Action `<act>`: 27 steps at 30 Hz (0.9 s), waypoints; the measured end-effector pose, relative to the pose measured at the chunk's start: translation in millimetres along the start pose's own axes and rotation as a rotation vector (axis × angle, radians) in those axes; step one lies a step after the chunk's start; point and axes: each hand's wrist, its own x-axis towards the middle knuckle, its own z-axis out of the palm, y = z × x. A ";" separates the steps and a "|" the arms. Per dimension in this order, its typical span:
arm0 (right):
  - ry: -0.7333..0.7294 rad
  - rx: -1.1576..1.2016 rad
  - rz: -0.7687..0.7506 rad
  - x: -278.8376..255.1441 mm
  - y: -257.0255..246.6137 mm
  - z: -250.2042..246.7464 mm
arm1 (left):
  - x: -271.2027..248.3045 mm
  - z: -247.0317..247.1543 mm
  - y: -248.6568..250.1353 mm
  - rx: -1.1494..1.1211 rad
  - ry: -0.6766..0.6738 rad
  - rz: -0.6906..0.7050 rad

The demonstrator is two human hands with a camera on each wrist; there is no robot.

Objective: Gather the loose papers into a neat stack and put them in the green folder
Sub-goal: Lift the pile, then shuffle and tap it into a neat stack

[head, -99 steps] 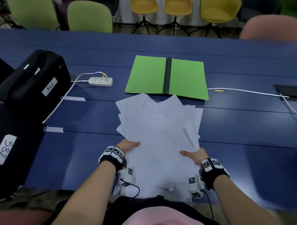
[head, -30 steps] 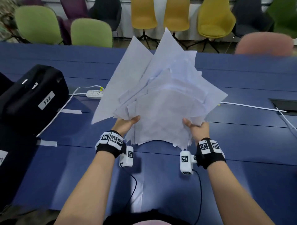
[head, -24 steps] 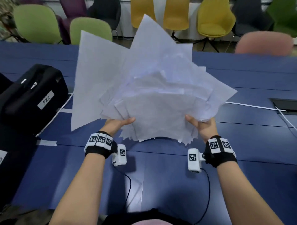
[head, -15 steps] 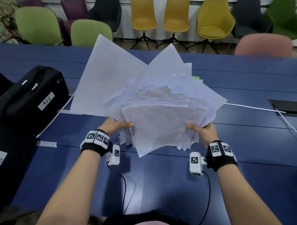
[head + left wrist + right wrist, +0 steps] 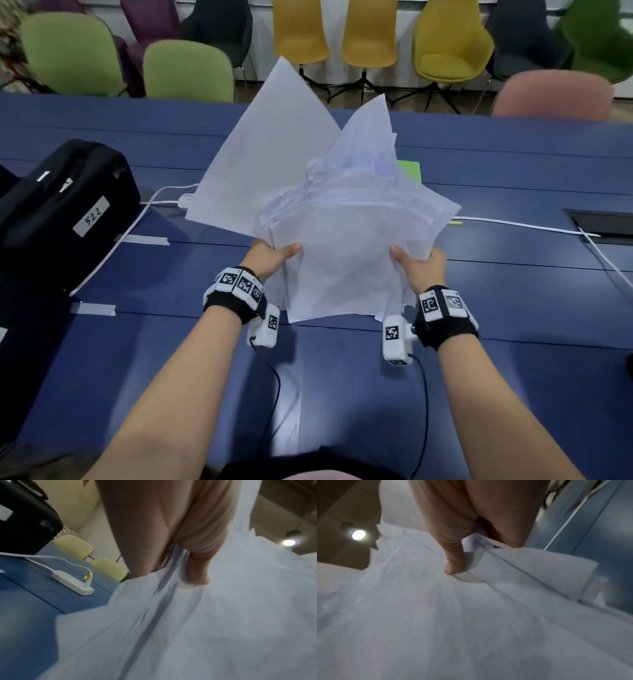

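A ragged bundle of white papers [image 5: 346,240] stands nearly upright above the blue table [image 5: 513,308], its lower edges close to the tabletop, sheets fanning out at odd angles. My left hand [image 5: 274,255] grips the bundle's left side with the thumb on the near face, seen close in the left wrist view [image 5: 197,566]. My right hand [image 5: 416,262] grips the right side the same way, thumb pressed on the papers [image 5: 453,566]. Only a small corner of the green folder [image 5: 409,169] shows behind the papers; the rest is hidden.
A black case [image 5: 65,205] labelled 522 sits at the left. A white power strip [image 5: 72,582] and its cable lie behind the papers on the left. A white cable [image 5: 520,226] runs right toward a table hatch [image 5: 603,226]. Chairs line the far edge.
The papers were lifted off the table and stood up. Over the last second the bundle dropped lower and the sheets shifted closer together, while both hands kept their grip on the sides.
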 end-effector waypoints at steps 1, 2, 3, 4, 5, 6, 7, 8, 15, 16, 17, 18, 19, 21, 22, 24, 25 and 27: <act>0.025 0.010 0.009 1.7 -1.1 4.0 | 0.2 1.5 2.9 -0.011 0.018 0.026; 0.029 0.009 0.007 2.6 -3.7 6.4 | 1.6 0.2 3.3 -0.032 0.014 0.035; 0.024 0.000 -0.013 3.0 -6.9 7.3 | 2.2 -2.0 3.9 -0.070 0.007 0.034; 0.008 -0.001 -0.043 2.0 -11.7 7.6 | 6.6 -7.0 0.2 -0.128 -0.009 0.045; 0.000 0.012 -0.071 0.2 -16.5 6.6 | 5.5 -11.5 0.4 -0.180 -0.029 0.059; -0.011 0.037 -0.097 -2.7 -20.8 4.5 | 5.9 -17.4 -1.7 -0.217 -0.059 0.068; -0.025 0.071 -0.110 -5.0 -22.1 0.7 | 6.4 -23.1 -5.1 -0.235 -0.089 0.068; -0.037 0.102 -0.118 -7.6 -21.5 -3.8 | 5.5 -29.5 -9.0 -0.250 -0.138 0.068; -0.105 0.004 0.027 -9.6 5.2 -19.9 | 2.2 -50.5 -26.0 -0.186 -0.299 0.190; -0.088 0.003 0.034 -10.4 2.2 -18.8 | 3.4 -51.7 -24.8 -0.166 -0.282 0.199; -0.070 0.008 0.036 -12.6 -3.1 -17.3 | 3.3 -52.6 -22.5 -0.145 -0.258 0.198; -0.044 0.016 0.044 -12.1 -5.4 -17.5 | 1.9 -52.4 -19.4 -0.133 -0.245 0.195; -0.025 0.022 0.047 -10.6 -6.3 -18.0 | 1.5 -51.5 -17.5 -0.126 -0.241 0.179; -0.035 0.045 0.025 -6.4 -6.1 -18.1 | -7.5 -44.7 -8.7 -0.094 -0.234 0.137; -0.064 0.051 0.000 -5.6 -6.8 -15.6 | -9.4 -40.1 -6.2 -0.054 -0.216 0.120; -0.100 0.044 -0.029 -5.1 -6.3 -10.3 | -10.9 -31.3 -3.8 0.037 -0.136 0.075; -0.093 0.051 -0.022 -5.1 -6.1 -9.6 | -10.6 -28.4 -3.9 0.064 -0.080 0.042; -0.076 0.065 -0.010 -4.8 -4.2 -14.0 | -6.1 -25.7 -7.7 0.061 0.036 0.006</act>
